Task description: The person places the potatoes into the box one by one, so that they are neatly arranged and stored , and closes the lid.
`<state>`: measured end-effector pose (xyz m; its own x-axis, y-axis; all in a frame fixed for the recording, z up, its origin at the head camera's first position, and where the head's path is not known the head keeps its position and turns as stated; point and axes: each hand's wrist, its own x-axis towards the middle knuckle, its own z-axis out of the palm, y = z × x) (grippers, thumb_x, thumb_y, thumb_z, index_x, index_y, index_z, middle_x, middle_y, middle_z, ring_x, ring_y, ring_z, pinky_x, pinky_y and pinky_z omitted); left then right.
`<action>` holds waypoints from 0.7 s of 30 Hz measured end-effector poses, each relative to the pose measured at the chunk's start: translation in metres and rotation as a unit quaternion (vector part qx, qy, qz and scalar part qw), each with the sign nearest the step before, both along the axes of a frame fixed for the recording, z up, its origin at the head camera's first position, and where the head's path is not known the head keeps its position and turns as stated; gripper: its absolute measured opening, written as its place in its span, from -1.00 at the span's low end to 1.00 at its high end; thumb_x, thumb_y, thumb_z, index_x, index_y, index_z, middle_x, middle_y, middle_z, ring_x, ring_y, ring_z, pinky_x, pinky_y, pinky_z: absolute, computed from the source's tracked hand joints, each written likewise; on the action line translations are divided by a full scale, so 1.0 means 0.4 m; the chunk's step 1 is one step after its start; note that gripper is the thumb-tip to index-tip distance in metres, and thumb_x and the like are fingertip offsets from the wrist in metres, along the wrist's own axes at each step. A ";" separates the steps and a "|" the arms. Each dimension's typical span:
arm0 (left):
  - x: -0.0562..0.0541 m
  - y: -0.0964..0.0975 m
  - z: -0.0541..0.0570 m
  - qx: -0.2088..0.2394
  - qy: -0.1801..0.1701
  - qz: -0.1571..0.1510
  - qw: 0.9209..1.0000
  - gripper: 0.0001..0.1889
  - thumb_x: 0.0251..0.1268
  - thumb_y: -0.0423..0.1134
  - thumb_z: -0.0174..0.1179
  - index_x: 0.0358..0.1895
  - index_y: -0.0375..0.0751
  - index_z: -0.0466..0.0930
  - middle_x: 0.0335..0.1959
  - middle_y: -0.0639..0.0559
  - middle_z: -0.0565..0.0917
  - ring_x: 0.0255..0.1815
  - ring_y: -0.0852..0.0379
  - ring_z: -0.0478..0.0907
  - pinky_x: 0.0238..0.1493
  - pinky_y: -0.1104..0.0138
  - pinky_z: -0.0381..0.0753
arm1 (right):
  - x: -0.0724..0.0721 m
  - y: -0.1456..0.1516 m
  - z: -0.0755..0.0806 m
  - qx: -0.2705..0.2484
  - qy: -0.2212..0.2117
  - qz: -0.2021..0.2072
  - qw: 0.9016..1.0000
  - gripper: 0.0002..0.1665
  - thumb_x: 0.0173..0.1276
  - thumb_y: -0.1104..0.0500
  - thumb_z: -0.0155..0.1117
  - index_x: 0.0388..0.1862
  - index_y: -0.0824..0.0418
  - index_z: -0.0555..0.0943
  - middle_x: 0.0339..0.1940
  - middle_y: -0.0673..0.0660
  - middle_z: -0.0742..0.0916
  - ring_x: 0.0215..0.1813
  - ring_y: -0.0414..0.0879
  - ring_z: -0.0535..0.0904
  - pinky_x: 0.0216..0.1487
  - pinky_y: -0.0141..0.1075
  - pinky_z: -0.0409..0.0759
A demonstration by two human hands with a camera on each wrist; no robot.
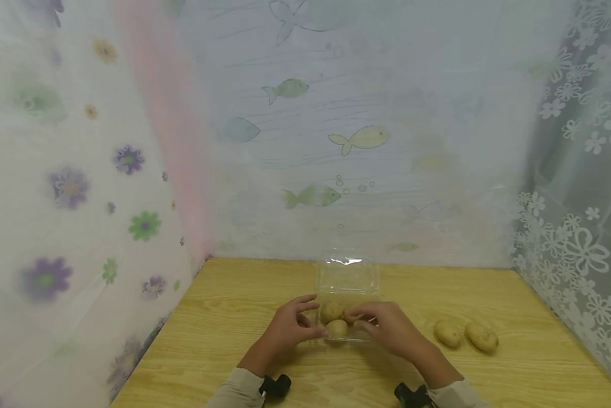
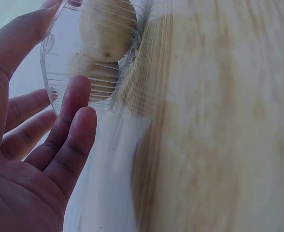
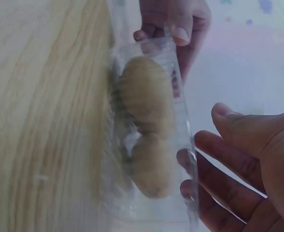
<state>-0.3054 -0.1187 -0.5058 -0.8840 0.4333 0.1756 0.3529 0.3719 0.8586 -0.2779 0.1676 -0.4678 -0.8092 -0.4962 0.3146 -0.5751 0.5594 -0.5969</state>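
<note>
A clear plastic clamshell box (image 1: 353,339) stands on the table with its lid (image 1: 347,276) raised at the back. Inside it lie a potato (image 1: 331,311) at the rear left and another potato (image 1: 337,328) in front; part of a third shows under my right fingers. My left hand (image 1: 291,324) is at the box's left side, its thumb touching the front corner and its fingers spread along that side. Reaching over the right rim, my right hand (image 1: 389,327) has its fingers inside the box; the right wrist view (image 3: 248,164) shows the thumb apart from them.
Two more potatoes, a rounder one (image 1: 447,333) and a longer one (image 1: 482,338), lie on the wooden table (image 1: 224,340) to the right of the box. A fish-patterned curtain (image 1: 264,226) hangs behind, and flowered sheets (image 1: 81,226) close off the sides.
</note>
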 end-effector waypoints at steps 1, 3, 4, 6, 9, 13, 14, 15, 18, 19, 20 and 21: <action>0.000 0.000 0.001 0.000 0.002 0.001 1.000 -0.15 0.15 0.04 0.57 0.50 -0.15 0.45 0.55 -0.01 0.40 -0.18 0.23 0.74 -0.19 0.38 0.72 | 0.001 0.005 0.002 0.002 0.003 -0.002 1.000 -0.71 0.43 0.20 0.41 0.11 0.12 0.76 0.06 0.05 0.82 -0.04 -0.10 0.78 -0.08 -0.38 0.73; 0.001 0.000 0.002 0.000 0.003 0.000 1.000 -0.15 0.15 0.03 0.57 0.49 -0.16 0.45 0.56 -0.01 0.40 -0.19 0.22 0.74 -0.19 0.38 0.72 | 0.003 0.017 0.006 0.006 0.008 -0.011 1.000 -0.70 0.43 0.18 0.42 0.11 0.10 0.76 0.07 0.02 0.82 -0.03 -0.10 0.77 -0.06 -0.36 0.73; 0.001 -0.001 0.002 0.000 0.004 0.000 1.000 -0.16 0.15 0.02 0.57 0.49 -0.16 0.46 0.56 -0.01 0.39 -0.19 0.22 0.74 -0.19 0.38 0.72 | 0.004 0.024 0.006 0.007 0.011 -0.015 1.000 -0.70 0.42 0.18 0.44 0.11 0.09 0.76 0.07 0.00 0.81 -0.02 -0.10 0.77 -0.05 -0.35 0.73; 0.002 -0.002 0.001 -0.002 0.006 -0.001 1.000 -0.17 0.16 0.01 0.57 0.49 -0.17 0.46 0.57 -0.01 0.38 -0.20 0.22 0.74 -0.19 0.38 0.72 | 0.007 0.037 0.008 0.008 0.017 -0.026 0.999 -0.67 0.39 0.18 0.46 0.12 0.07 0.75 0.09 -0.01 0.81 -0.01 -0.09 0.78 -0.02 -0.30 0.74; 0.002 -0.002 -0.002 -0.006 0.009 -0.002 1.000 -0.17 0.17 0.01 0.56 0.48 -0.17 0.46 0.58 0.00 0.37 -0.20 0.23 0.74 -0.18 0.39 0.71 | 0.014 0.061 0.010 0.010 0.033 -0.042 0.999 -0.64 0.34 0.18 0.51 0.12 0.07 0.75 0.10 0.01 0.81 0.00 -0.05 0.78 -0.01 -0.22 0.75; 0.000 -0.003 -0.006 -0.006 0.012 -0.002 1.000 -0.18 0.16 0.01 0.56 0.47 -0.18 0.47 0.58 0.02 0.36 -0.20 0.24 0.74 -0.18 0.40 0.71 | 0.020 0.091 0.014 0.012 0.052 -0.063 0.997 -0.61 0.30 0.16 0.54 0.11 0.07 0.75 0.09 0.00 0.81 0.00 -0.02 0.79 -0.01 -0.10 0.76; -0.001 -0.003 -0.007 -0.006 0.012 -0.001 1.000 -0.18 0.16 0.01 0.57 0.47 -0.19 0.48 0.58 0.02 0.36 -0.21 0.24 0.74 -0.18 0.40 0.71 | 0.021 0.099 0.015 0.014 0.057 -0.069 0.996 -0.61 0.29 0.16 0.55 0.11 0.06 0.75 0.09 -0.01 0.81 0.00 -0.04 0.79 0.00 -0.08 0.76; -0.001 -0.003 -0.007 -0.005 0.012 -0.001 1.000 -0.19 0.16 0.01 0.57 0.46 -0.19 0.48 0.58 0.01 0.36 -0.21 0.24 0.74 -0.19 0.40 0.71 | 0.022 0.106 0.016 0.015 0.060 -0.076 0.995 -0.60 0.28 0.16 0.56 0.11 0.04 0.76 0.09 -0.03 0.81 0.00 -0.05 0.79 0.01 -0.07 0.75; -0.001 -0.003 -0.007 -0.005 0.012 0.000 1.000 -0.18 0.16 0.01 0.57 0.47 -0.19 0.48 0.58 0.01 0.36 -0.21 0.24 0.74 -0.20 0.40 0.71 | 0.025 0.130 0.019 0.023 0.072 -0.096 0.993 -0.59 0.25 0.15 0.58 0.10 -0.02 0.76 0.08 -0.08 0.80 0.01 -0.09 0.78 0.02 -0.07 0.75; -0.001 -0.003 -0.006 -0.005 0.012 0.000 1.000 -0.18 0.16 0.01 0.57 0.47 -0.19 0.48 0.58 0.01 0.36 -0.21 0.25 0.74 -0.20 0.40 0.71 | 0.026 0.138 0.019 0.026 0.078 -0.100 0.992 -0.58 0.24 0.15 0.59 0.10 -0.03 0.76 0.07 -0.09 0.81 0.01 -0.09 0.77 0.02 -0.08 0.75; -0.001 -0.003 -0.006 -0.006 0.011 0.000 1.000 -0.18 0.16 0.02 0.57 0.47 -0.19 0.48 0.58 0.01 0.36 -0.21 0.25 0.74 -0.19 0.40 0.71 | 0.027 0.145 0.020 0.028 0.084 -0.106 0.990 -0.57 0.23 0.15 0.60 0.10 -0.05 0.76 0.06 -0.10 0.81 0.01 -0.10 0.77 0.01 -0.08 0.75; 0.000 -0.003 -0.005 -0.005 0.011 0.001 1.000 -0.18 0.16 0.02 0.56 0.47 -0.19 0.48 0.58 0.01 0.36 -0.21 0.25 0.75 -0.19 0.39 0.72 | 0.028 0.153 0.020 0.029 0.090 -0.111 0.989 -0.56 0.22 0.15 0.61 0.10 -0.06 0.76 0.05 -0.11 0.81 0.01 -0.10 0.77 0.00 -0.09 0.75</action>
